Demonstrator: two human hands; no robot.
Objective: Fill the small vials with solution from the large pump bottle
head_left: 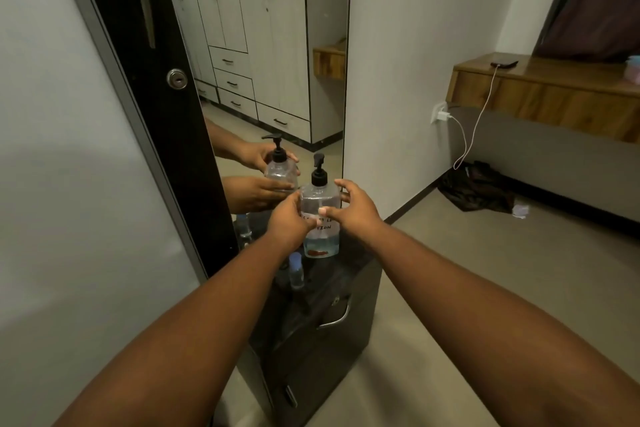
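Forearms outstretched, left hand [289, 222] and right hand [358, 211] clasp the pump bottle [319, 196] from both sides; best kept upright, nozzle nearing the blue-capped vial [296, 273].

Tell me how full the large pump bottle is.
Mostly empty. In the pump bottle, pale blue liquid fills only a low band at the base; the body above it looks clear.

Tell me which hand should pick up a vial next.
Left, I'd judge. The blue-capped vial stands on the cabinet right beside the left hand and its wrist, left of the pump bottle. The right hand would have to cross the bottle; it can steady it instead.
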